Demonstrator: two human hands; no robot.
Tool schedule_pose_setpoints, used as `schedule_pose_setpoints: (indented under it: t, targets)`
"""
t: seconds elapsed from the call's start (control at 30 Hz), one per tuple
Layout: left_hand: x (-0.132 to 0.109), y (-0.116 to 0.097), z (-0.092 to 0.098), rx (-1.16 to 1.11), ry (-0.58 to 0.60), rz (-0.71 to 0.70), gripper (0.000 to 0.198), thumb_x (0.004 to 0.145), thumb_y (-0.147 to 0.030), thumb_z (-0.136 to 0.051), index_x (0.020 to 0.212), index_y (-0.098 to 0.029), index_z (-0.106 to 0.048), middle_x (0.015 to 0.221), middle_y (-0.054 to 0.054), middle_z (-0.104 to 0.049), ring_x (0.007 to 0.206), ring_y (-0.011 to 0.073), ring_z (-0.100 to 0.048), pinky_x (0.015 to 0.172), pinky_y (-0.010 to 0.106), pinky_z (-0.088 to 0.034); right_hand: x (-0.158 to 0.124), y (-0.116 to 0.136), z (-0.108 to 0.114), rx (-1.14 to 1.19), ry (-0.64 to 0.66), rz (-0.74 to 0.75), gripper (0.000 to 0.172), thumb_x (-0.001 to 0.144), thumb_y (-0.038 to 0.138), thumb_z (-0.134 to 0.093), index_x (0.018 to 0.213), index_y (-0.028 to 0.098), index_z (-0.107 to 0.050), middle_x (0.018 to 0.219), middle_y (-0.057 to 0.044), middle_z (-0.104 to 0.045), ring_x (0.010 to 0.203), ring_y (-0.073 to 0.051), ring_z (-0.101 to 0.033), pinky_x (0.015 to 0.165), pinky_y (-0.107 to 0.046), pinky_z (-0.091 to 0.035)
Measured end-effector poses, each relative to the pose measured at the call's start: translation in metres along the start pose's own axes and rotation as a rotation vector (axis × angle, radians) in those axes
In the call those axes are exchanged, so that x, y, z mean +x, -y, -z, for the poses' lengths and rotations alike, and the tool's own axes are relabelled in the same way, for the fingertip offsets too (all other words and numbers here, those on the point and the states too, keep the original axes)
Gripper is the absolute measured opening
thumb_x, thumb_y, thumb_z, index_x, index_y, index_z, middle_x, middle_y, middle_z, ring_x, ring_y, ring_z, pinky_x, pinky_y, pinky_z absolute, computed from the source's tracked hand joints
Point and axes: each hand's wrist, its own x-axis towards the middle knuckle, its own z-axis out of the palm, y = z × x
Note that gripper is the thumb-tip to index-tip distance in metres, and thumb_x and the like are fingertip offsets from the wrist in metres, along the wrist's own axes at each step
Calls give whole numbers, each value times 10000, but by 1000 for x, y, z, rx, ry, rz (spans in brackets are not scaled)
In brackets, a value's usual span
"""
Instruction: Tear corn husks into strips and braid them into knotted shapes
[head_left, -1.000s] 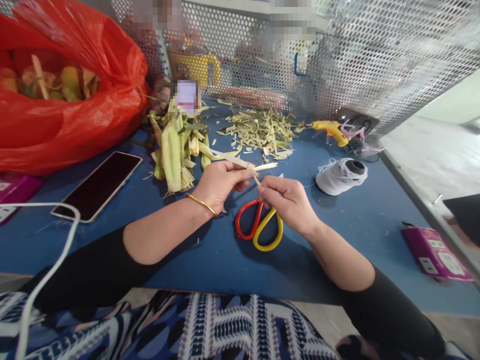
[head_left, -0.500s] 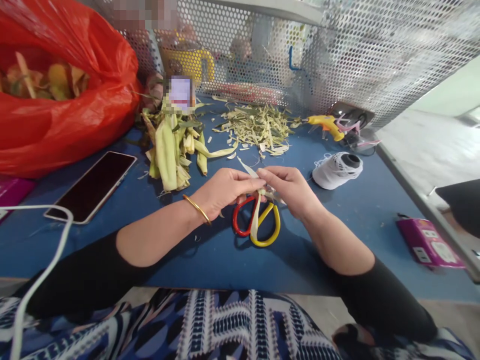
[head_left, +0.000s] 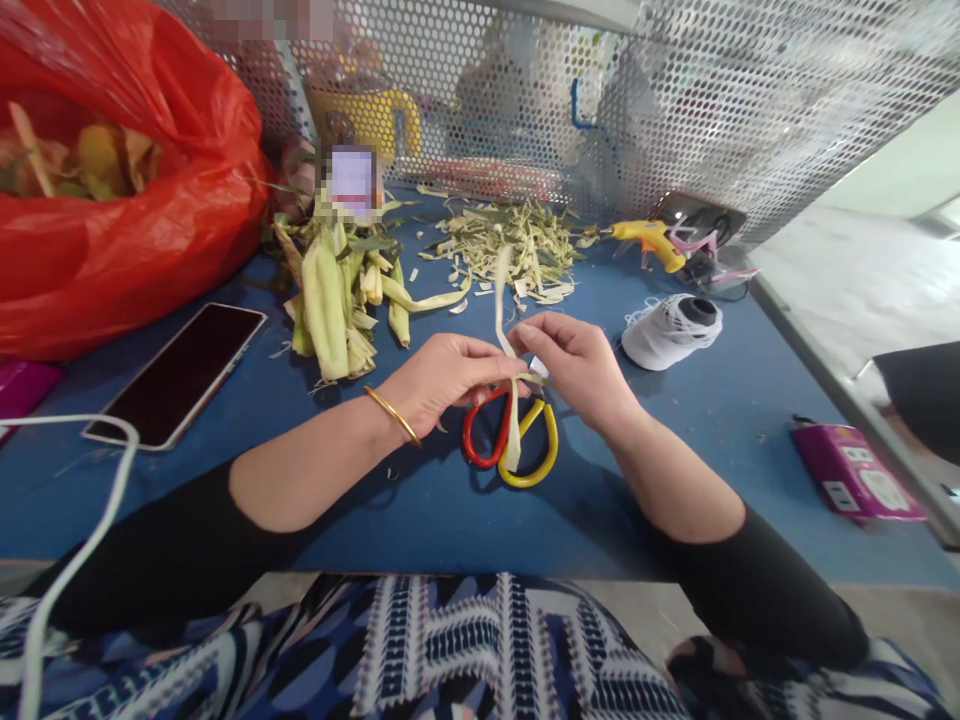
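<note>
Blue tabletop (head_left: 405,530), pale strips (head_left: 514,435) apparently in left hand (head_left: 455,376), right hand (head_left: 574,362) beside.

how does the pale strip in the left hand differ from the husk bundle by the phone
The pale strip is thin and narrow; the husk bundle has broad, thick-looking pieces.
The pale strip is pinched in the left hand; the husk bundle lies on the blue table.
The pale strip is whitish; the husk bundle is greener.
Both look like plant material.

Pale glare washes the mesh (head_left: 750,110); shadows fall softly.
</note>
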Motion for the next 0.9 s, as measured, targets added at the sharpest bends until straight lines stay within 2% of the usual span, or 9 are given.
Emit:
schedule_pose_setpoints:
  t: [0.13, 0.2, 0.43, 0.53, 0.6, 0.63, 0.7, 0.77, 0.9]
  targets:
    - [3, -5, 8, -72, -53, -28, 300, 653, -457, -768, 632, -160, -727, 650, 74, -693, 426, 51, -355, 399, 213, -173, 3, 5, 22, -80, 365, 19, 341, 846, 500, -589, 758, 176, -652, 691, -13, -637, 666, -143, -560, 618, -262, -433]
    - [4, -5, 9, -55, -59, -44, 293, 648, -445, -776, 617, -159, -718, 652, 66, -687, 428, 47, -349, 398, 216, -162, 3, 6, 29, -110, 437, 27, 321, 832, 485, -619, 756, 176, -658, 648, -4, -625, 625, -138, -554, 594, -255, -420]
    - [4, 1, 5, -14, -80, -26, 204, 630, -291, -799, 555, -146, -677, 573, 33, -652, 431, 36, -354, 408, 195, -223, 3, -1, 24, -340, 193, 159, 255, 859, 330, -593, 663, 177, -646, 548, 23, -549, 543, -112, -472, 550, -257, -344]
    - [5, 1, 5, -59, -106, -20, 221, 652, -309, -793, 574, -138, -676, 626, 56, -682, 444, 43, -416, 406, 184, -259, 2, 0, 22, -449, 43, 331, 190, 889, 296, -563, 804, 196, -700, 777, -36, -671, 731, -173, -592, 686, -307, -413]
    - [5, 0, 6, -134, -124, -4, 201, 684, -319, -767, 634, -138, -697, 686, 71, -703, 498, 72, -514, 428, 180, -327, -1, 3, 21, -520, -99, 498, 171, 910, 282, -548, 907, 217, -707, 913, -63, -686, 874, -209, -616, 795, -353, -416]
    - [5, -2, 6, -181, -126, 8, 174, 696, -304, -750, 667, -139, -706, 704, 71, -704, 534, 89, -557, 450, 183, -368, -3, 5, 19, -560, -145, 583, 166, 918, 276, -545, 934, 224, -703, 916, -62, -681, 887, -210, -615, 822, -364, -407]
    - [4, -4, 6, -269, -116, 20, 100, 694, -238, -718, 705, -138, -714, 708, 54, -689, 596, 112, -602, 506, 197, -439, -7, 9, 14, -666, -144, 741, 174, 940, 248, -520, 948, 230, -693, 852, -43, -666, 817, -187, -599, 817, -364, -388]
    - [3, -6, 5, -325, -97, -2, 39, 660, -164, -701, 683, -134, -701, 689, 26, -659, 606, 102, -588, 543, 198, -462, -11, 9, 6, -817, -60, 871, 220, 967, 209, -461, 947, 225, -679, 804, -28, -652, 740, -166, -558, 787, -358, -366]
    - [4, -2, 3, -360, -75, -19, 47, 612, -124, -720, 648, -124, -689, 639, -11, -609, 577, 70, -531, 534, 174, -418, -16, 5, -11, -1028, 83, 987, 293, 1001, 145, -369, 904, 186, -642, 789, -38, -632, 743, -167, -513, 779, -355, -334]
